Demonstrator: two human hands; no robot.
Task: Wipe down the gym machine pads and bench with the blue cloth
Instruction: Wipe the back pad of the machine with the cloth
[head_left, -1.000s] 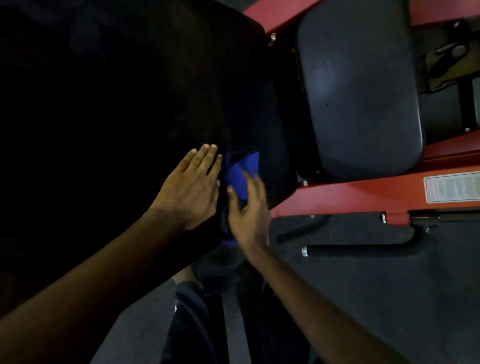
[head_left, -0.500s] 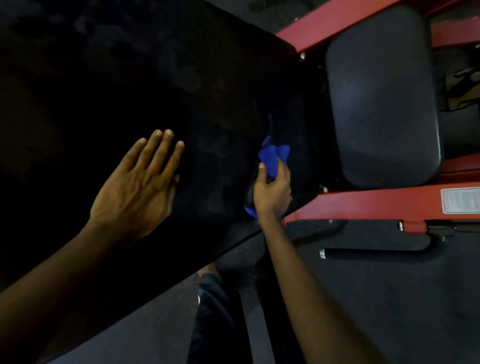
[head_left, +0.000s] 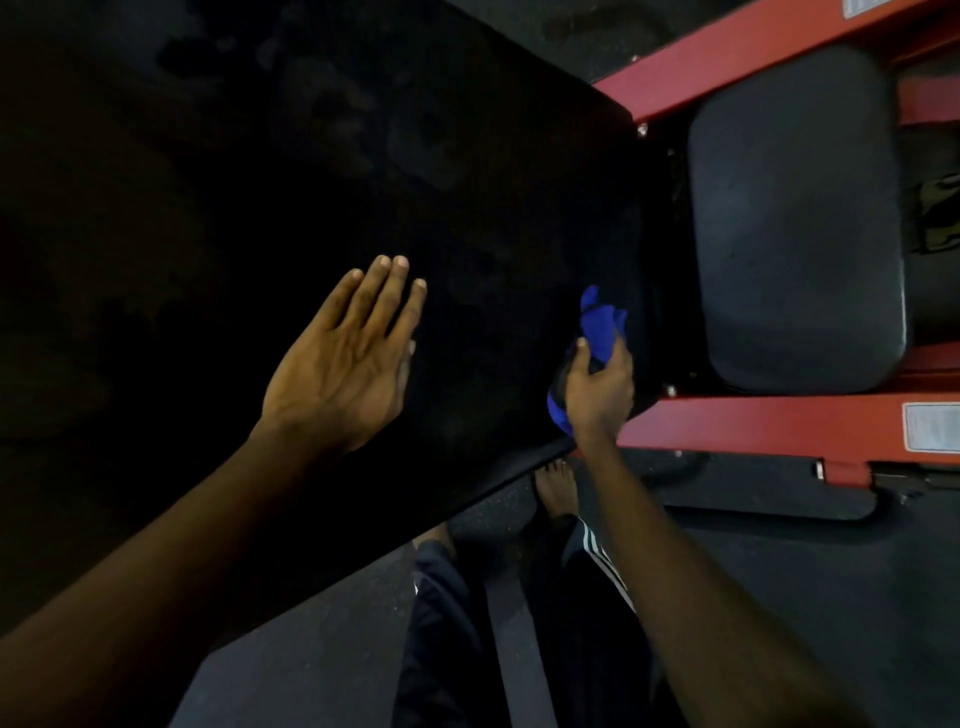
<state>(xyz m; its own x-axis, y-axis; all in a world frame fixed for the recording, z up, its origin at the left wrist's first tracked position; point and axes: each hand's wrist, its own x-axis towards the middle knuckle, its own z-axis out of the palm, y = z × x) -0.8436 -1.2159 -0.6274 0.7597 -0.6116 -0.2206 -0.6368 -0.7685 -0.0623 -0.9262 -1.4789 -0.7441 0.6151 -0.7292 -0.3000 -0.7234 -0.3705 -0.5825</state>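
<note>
The crumpled blue cloth (head_left: 600, 325) could slide off the wide black padded bench (head_left: 467, 182), since the right hand (head_left: 597, 395) works near its corner, beside the red steel frame (head_left: 753, 421). That hand's fingers curl round the cloth, which pokes out past them; the left hand (head_left: 343, 364) presses flat on the bench, fingers straight

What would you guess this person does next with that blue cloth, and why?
Probably sweep the blue cloth leftward across the big black pad, toward the left hand. The right hand grips the cloth bunched at the pad's right edge, while the left hand lies flat on the pad, seemingly bracing it.
</note>
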